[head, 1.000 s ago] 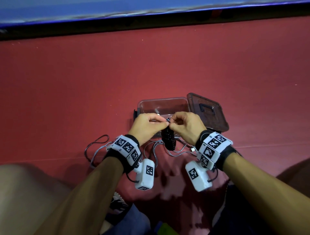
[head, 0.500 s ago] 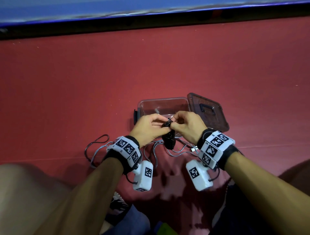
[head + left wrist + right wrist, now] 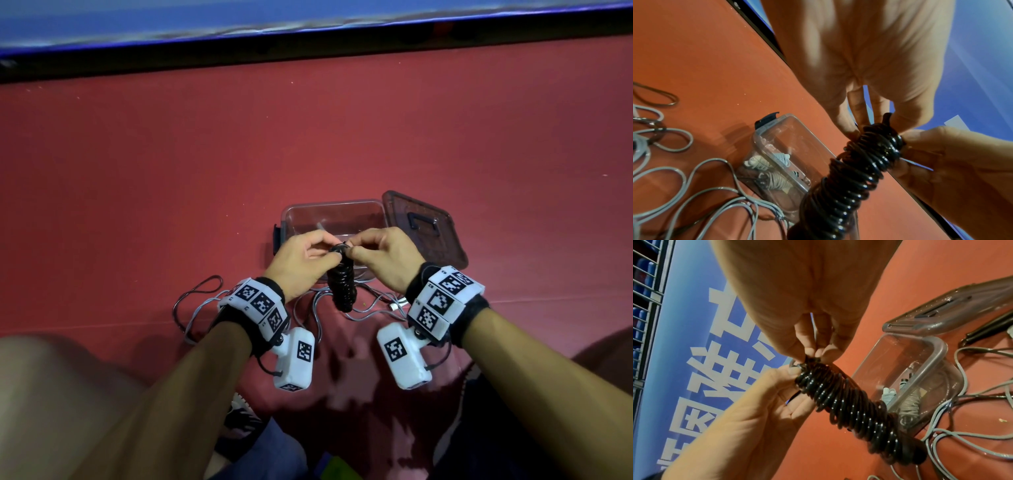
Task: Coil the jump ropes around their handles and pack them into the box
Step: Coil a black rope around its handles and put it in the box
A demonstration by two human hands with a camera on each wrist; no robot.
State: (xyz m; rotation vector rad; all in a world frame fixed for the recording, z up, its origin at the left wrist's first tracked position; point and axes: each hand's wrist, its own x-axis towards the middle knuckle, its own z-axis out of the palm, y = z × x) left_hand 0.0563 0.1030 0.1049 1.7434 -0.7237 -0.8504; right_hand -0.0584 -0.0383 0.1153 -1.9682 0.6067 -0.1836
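Observation:
A black jump rope [image 3: 342, 287], wound tightly round its handles, hangs upright in front of the clear box [image 3: 288, 219]. My left hand [image 3: 331, 253] and right hand [image 3: 352, 249] both pinch its top end. In the left wrist view my left fingertips [image 3: 900, 120] pinch the rope's end at the top of the black bundle [image 3: 849, 178], and the right hand's thumb [image 3: 920, 136] presses the top coils. The right wrist view shows my right fingertips [image 3: 813, 353] on the top of the bundle [image 3: 849, 402]. Coiled grey ropes [image 3: 774, 178] lie inside the box [image 3: 764, 139].
The box lid [image 3: 442, 246] lies flat on the floor, right of the box. A loose grey rope [image 3: 202, 308] sprawls over the red floor below my hands. A black handle [image 3: 982, 331] lies near the lid [image 3: 951, 309]. A blue board [image 3: 205, 24] borders the far floor.
Both hands stay at the top of the black bundle. They have shifted from pulling a thin strand to pinching the top coils, and the bundle hangs a little lower and straighter.

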